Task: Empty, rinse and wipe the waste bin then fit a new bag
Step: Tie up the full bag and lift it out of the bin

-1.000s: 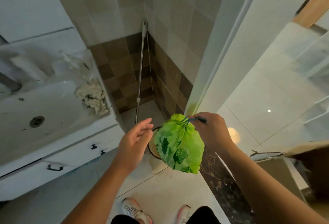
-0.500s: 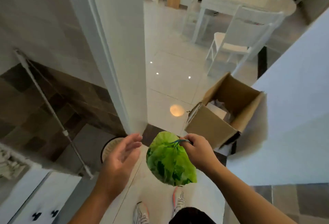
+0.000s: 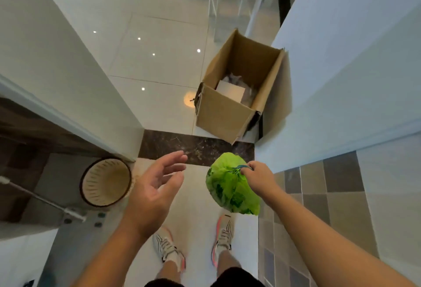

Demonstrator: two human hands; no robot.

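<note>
Right hand (image 3: 259,178) pinched the blue drawstring of the green bag (image 3: 231,187); the bag hung free above the floor, clear of both shoes (image 3: 222,241). Left hand (image 3: 155,190) was open, fingers spread, holding nothing, level with the bag and apart from it. Bin (image 3: 106,182) stood unlined on the floor to the left, beside the door frame. Dark threshold (image 3: 173,146) lay ahead; past it, an open box (image 3: 230,113) sat against the right wall, bare tile to its left.

Doorway, bathroom to hall.
Glossy white floor tiles (image 3: 159,63), dark marble threshold (image 3: 173,147), cardboard box (image 3: 230,113) far right.
</note>
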